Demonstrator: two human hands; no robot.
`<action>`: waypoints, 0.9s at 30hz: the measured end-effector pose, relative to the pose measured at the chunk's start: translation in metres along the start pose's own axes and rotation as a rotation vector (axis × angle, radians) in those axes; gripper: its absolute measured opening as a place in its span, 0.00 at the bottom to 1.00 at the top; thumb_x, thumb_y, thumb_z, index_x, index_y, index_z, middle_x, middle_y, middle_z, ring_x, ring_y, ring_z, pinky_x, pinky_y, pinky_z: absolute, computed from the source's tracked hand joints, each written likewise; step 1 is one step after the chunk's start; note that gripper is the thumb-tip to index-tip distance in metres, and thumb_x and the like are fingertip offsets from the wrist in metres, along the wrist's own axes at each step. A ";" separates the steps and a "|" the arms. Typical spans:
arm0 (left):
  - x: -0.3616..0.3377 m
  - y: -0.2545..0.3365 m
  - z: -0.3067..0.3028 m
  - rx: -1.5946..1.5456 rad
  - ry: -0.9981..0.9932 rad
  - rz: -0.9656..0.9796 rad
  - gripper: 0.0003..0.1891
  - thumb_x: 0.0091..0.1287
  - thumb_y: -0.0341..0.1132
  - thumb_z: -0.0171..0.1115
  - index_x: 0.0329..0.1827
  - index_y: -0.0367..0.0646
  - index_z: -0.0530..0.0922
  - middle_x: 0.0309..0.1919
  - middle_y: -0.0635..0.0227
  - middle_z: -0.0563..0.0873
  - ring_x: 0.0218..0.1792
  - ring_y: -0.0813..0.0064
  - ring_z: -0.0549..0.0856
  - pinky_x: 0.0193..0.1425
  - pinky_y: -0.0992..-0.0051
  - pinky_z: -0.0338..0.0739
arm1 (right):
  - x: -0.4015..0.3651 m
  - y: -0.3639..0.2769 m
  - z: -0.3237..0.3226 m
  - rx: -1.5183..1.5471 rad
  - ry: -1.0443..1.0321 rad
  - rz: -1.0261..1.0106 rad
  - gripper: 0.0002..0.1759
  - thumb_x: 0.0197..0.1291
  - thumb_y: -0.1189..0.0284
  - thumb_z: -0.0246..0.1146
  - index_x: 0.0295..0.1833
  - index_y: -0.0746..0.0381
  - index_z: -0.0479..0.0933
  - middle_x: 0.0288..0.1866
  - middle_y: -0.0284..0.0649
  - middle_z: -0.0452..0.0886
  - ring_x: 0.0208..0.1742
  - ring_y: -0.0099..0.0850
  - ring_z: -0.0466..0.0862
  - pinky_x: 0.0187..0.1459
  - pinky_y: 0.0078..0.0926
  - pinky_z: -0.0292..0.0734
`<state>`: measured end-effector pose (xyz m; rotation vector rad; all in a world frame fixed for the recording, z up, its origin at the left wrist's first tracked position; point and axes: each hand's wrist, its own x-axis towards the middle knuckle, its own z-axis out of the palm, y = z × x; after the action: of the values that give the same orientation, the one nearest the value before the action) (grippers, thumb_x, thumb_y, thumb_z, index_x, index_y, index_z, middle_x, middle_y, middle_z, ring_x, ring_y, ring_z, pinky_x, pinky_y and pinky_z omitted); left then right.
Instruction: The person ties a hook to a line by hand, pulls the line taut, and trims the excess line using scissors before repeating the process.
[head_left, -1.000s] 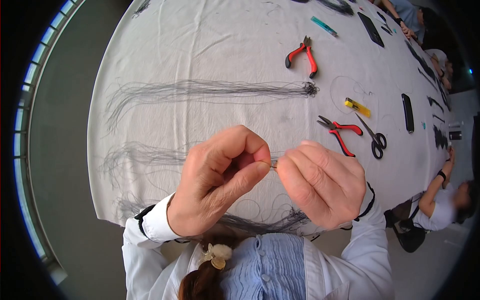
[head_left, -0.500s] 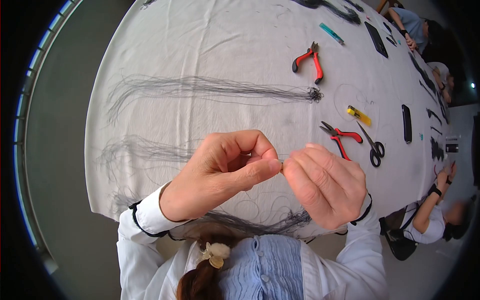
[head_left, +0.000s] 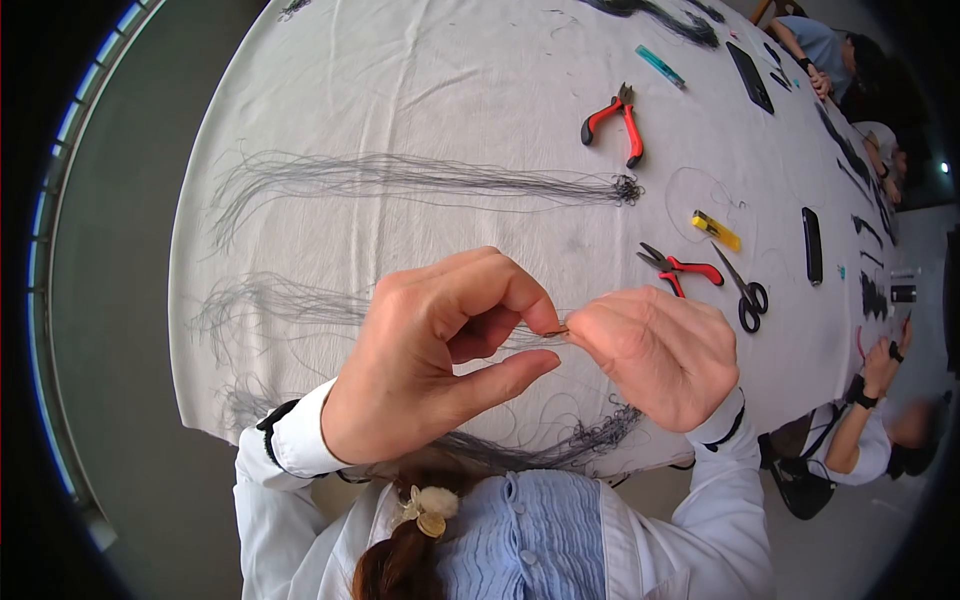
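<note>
My left hand point(head_left: 430, 355) and my right hand point(head_left: 655, 352) meet fingertip to fingertip above a table with a white cloth point(head_left: 450, 90). Between them they pinch a tiny brownish bead point(head_left: 556, 330) with thin dark hair strands running off to the left. My left index finger and middle finger hold the strands while the thumb has come away below. The right thumb and forefinger close on the bead. A bundle of dark hair point(head_left: 560, 445) lies at the table's near edge under my hands.
Long hair strands point(head_left: 420, 180) lie stretched across the cloth. Two red-handled pliers point(head_left: 615, 120) point(head_left: 680, 270), scissors point(head_left: 745, 285), a yellow cutter point(head_left: 717, 230) and a black phone point(head_left: 812, 245) lie to the right. Other people sit along the right edge point(head_left: 870, 400).
My left thumb has dropped away from the forefinger, opening a gap. My right hand has turned slightly, knuckles lower. The bead stays pinched between both hands.
</note>
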<state>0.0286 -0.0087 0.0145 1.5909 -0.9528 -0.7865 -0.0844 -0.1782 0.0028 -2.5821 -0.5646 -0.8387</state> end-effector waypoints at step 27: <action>0.001 -0.011 0.005 -0.075 0.024 -0.192 0.03 0.60 0.25 0.60 0.31 0.37 0.74 0.24 0.78 0.74 0.23 0.92 0.67 0.26 0.88 0.61 | 0.003 0.002 0.007 0.270 0.089 0.386 0.07 0.46 0.84 0.67 0.34 0.66 0.78 0.26 0.38 0.80 0.24 0.27 0.80 0.24 0.19 0.73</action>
<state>0.0266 -0.0112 0.0030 1.6391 -0.7521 -0.9228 -0.0781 -0.1757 -0.0010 -2.2872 -0.1313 -0.6867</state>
